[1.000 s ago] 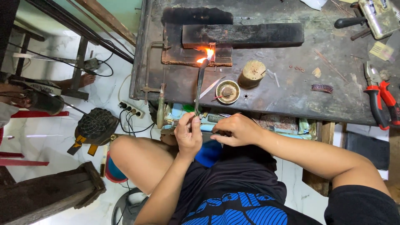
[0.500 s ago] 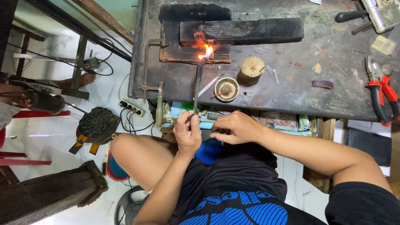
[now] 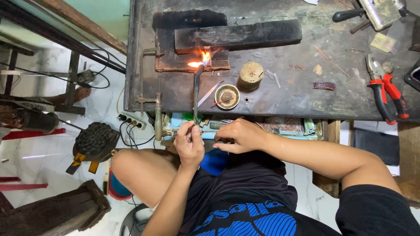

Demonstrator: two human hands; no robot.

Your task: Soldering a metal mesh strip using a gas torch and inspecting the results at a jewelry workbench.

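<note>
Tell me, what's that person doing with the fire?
A person sits at a dark, scorched workbench. Their left hand holds a thin torch pipe, and its flame burns on a charred block beside a blackened wooden bar. Their right hand rests at the bench's front edge, reaching into the cluttered tray there. A small round dish and red pliers lie on the bench.

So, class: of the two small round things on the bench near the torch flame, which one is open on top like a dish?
The shallow metal bowl, nearer the left hand. The wooden stump beside it is solid and closed on top.
</note>
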